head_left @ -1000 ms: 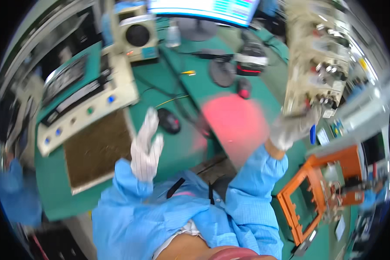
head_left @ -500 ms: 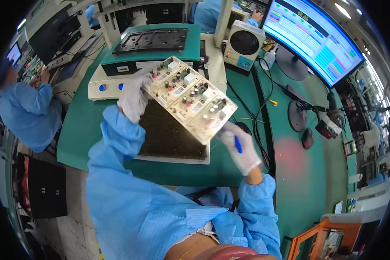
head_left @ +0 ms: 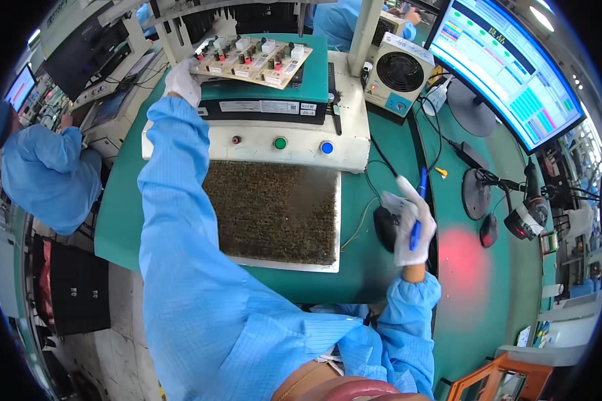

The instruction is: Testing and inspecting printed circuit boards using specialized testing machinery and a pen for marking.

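Observation:
My left hand (head_left: 182, 81), in a white glove, reaches far forward and grips the left end of a pale circuit board panel (head_left: 251, 61). White blocks, dark cylinders and small red parts stand on the panel's upper face. It is held over the green-topped test fixture (head_left: 314, 87), slightly tilted, and covers much of the fixture's black plate; whether they touch I cannot tell. My right hand (head_left: 413, 230), also gloved, is raised at the right beside a black mouse (head_left: 385, 227). A blue pen (head_left: 418, 210) stands upright in its closed fingers.
A brown bristly pad (head_left: 274, 214) in a white frame lies before the fixture's buttoned base (head_left: 247, 144). To the right are a fan unit (head_left: 401, 73), a monitor (head_left: 508, 73), cables and a scanner (head_left: 525, 220) casting red light on the bench. A co-worker (head_left: 50, 174) sits at left.
My left hand has carried the panel forward and left, from above the pad to over the fixture. My right hand has let go of the panel's near end and moved right, keeping the pen.

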The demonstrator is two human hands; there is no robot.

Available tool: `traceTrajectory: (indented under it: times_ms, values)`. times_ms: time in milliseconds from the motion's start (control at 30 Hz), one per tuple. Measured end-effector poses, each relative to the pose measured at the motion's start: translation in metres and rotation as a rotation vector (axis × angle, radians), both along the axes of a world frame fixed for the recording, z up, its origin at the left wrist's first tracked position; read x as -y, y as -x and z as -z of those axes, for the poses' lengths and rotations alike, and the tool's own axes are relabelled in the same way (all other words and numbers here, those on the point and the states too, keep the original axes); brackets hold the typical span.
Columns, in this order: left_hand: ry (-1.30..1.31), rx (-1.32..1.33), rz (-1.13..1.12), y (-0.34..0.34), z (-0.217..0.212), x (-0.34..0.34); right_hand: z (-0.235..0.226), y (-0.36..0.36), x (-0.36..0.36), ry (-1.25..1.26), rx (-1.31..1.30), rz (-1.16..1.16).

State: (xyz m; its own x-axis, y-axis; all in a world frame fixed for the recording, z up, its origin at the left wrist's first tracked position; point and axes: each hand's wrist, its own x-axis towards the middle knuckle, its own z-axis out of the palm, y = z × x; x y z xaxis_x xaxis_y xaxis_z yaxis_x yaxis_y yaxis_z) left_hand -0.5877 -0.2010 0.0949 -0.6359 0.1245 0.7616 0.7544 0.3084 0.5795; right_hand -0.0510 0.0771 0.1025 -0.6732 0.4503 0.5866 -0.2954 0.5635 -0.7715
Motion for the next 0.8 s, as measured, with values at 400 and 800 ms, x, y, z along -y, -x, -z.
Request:
traceTrajectory:
  times_ms: [400, 800]
  values:
    - [0.898, 0.031, -0.643, -0.05, -0.074, -0.058, 0.015, -0.083, -0.027, 0.009, 0.023, 0.495]
    - [0.831, 0.399, -0.424, -0.07, -0.084, -0.043, -0.021, 0.01, -0.006, -0.087, 0.124, -0.1]
